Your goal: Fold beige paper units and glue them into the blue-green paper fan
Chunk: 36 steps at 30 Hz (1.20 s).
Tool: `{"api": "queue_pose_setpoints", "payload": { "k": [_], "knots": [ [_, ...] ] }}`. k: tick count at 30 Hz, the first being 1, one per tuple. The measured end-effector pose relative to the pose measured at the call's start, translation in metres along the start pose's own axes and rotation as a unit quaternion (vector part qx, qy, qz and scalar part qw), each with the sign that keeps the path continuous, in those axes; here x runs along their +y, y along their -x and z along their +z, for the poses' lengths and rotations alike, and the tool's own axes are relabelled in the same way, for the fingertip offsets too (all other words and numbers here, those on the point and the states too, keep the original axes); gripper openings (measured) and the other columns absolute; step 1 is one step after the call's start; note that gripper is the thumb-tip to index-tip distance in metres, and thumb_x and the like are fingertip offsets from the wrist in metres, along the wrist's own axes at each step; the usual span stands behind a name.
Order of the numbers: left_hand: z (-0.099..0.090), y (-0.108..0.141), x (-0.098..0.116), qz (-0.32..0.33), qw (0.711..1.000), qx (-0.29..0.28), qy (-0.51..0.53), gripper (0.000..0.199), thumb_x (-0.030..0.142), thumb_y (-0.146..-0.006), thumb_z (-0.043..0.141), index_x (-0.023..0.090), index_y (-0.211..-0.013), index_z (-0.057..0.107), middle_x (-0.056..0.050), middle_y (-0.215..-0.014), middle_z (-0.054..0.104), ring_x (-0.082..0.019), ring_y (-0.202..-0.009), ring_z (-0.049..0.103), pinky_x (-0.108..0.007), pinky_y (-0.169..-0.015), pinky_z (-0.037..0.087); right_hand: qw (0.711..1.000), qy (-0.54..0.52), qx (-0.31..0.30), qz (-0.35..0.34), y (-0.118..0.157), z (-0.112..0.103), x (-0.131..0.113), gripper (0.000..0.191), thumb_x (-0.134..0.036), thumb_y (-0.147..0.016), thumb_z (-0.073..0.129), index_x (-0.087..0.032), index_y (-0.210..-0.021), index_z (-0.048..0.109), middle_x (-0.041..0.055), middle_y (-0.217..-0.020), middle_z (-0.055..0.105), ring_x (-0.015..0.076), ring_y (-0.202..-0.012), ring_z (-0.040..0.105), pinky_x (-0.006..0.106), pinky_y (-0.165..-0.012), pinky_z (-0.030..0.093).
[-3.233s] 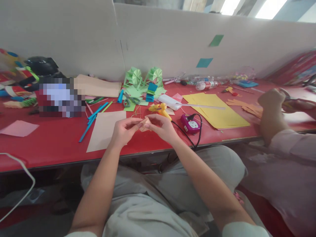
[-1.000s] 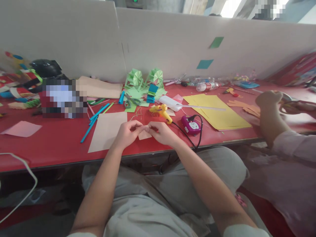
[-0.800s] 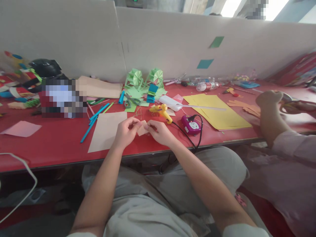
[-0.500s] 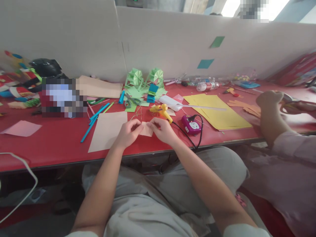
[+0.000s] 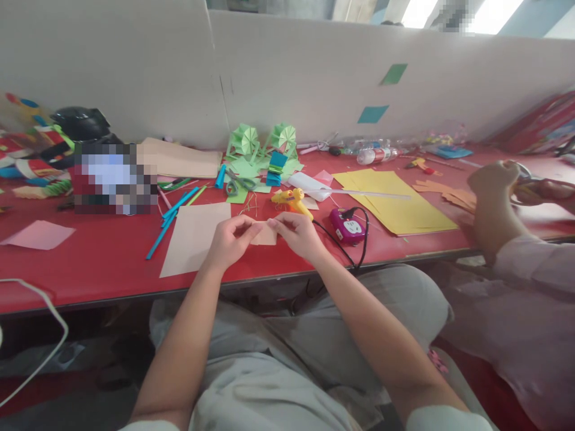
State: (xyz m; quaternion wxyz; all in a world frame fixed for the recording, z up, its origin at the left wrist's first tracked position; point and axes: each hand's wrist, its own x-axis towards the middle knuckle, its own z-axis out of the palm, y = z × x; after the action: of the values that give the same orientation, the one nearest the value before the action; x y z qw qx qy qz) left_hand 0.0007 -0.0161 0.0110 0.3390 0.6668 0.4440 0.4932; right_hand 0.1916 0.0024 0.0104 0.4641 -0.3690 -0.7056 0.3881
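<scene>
A small tan piece of paper [image 5: 264, 234] is stretched between my two hands, just above the red table's near part. My left hand [image 5: 233, 240] pinches its left side, thumb against fingers. On the other side my right hand [image 5: 295, 232] pinches the upper right of the same piece. Right behind my hands lies a yellow glue gun [image 5: 293, 200], its black cord running to a purple power socket [image 5: 348, 226]. A larger tan sheet [image 5: 197, 239] lies flat beside my left hand and partly under it.
Green scissors [image 5: 238, 182], green folded-paper models [image 5: 245, 141] and blue paper strips [image 5: 168, 224] lie beyond my hands. Yellow sheets [image 5: 399, 203] cover the table to the right. At far right a co-worker's hands [image 5: 498, 185] hold scissors. A white cable [image 5: 54, 308] hangs at lower left.
The small tan paper has turned slightly and now sits straighter between my fingers. My hands have barely shifted, and both still pinch it.
</scene>
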Motion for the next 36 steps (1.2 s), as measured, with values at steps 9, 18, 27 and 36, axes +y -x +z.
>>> {"api": "queue_pose_setpoints", "payload": {
  "k": [9,18,27,36],
  "knots": [
    [0.003,-0.004,-0.005,-0.041,0.997,0.031,0.059,0.028,0.041,-0.078,0.078,0.017,-0.086,0.066,-0.004,-0.079,0.072,-0.017,-0.074,0.069,-0.026,-0.069,0.054,0.999,-0.023,-0.033,0.027,-0.002,0.0,0.006,0.045,-0.059,-0.089,0.061,-0.019,-0.068,0.056,0.0014,-0.062,0.062,0.0136,-0.058,0.058,0.028,-0.06,0.046],
    [0.004,-0.004,-0.009,-0.04,0.995,0.033,0.085,0.042,0.04,-0.077,0.08,0.017,-0.109,0.064,-0.008,-0.094,0.076,-0.022,-0.086,0.073,-0.03,-0.076,0.058,0.998,0.061,-0.019,0.0,0.001,-0.003,0.004,0.039,-0.046,-0.095,0.057,-0.021,-0.065,0.052,-0.0005,-0.059,0.058,0.0126,-0.056,0.051,0.028,-0.059,0.041],
    [0.003,-0.005,-0.01,-0.039,0.997,0.033,0.06,0.043,0.043,-0.074,0.082,0.018,-0.105,0.068,-0.005,-0.084,0.075,-0.02,-0.076,0.071,-0.028,-0.07,0.057,0.999,-0.009,-0.043,0.02,0.0,0.002,0.006,0.045,-0.058,-0.093,0.056,-0.019,-0.07,0.056,0.0012,-0.065,0.064,0.0142,-0.061,0.058,0.028,-0.061,0.045],
    [0.0,-0.003,-0.005,-0.045,0.997,0.062,0.023,0.022,0.038,-0.082,0.073,0.016,-0.086,0.069,-0.003,-0.072,0.072,-0.016,-0.062,0.065,-0.026,-0.063,0.051,0.996,-0.052,-0.052,0.053,0.002,0.006,0.002,0.043,-0.058,-0.089,0.061,-0.019,-0.072,0.059,0.0018,-0.066,0.065,0.0143,-0.061,0.06,0.028,-0.062,0.048]
  ]
}}
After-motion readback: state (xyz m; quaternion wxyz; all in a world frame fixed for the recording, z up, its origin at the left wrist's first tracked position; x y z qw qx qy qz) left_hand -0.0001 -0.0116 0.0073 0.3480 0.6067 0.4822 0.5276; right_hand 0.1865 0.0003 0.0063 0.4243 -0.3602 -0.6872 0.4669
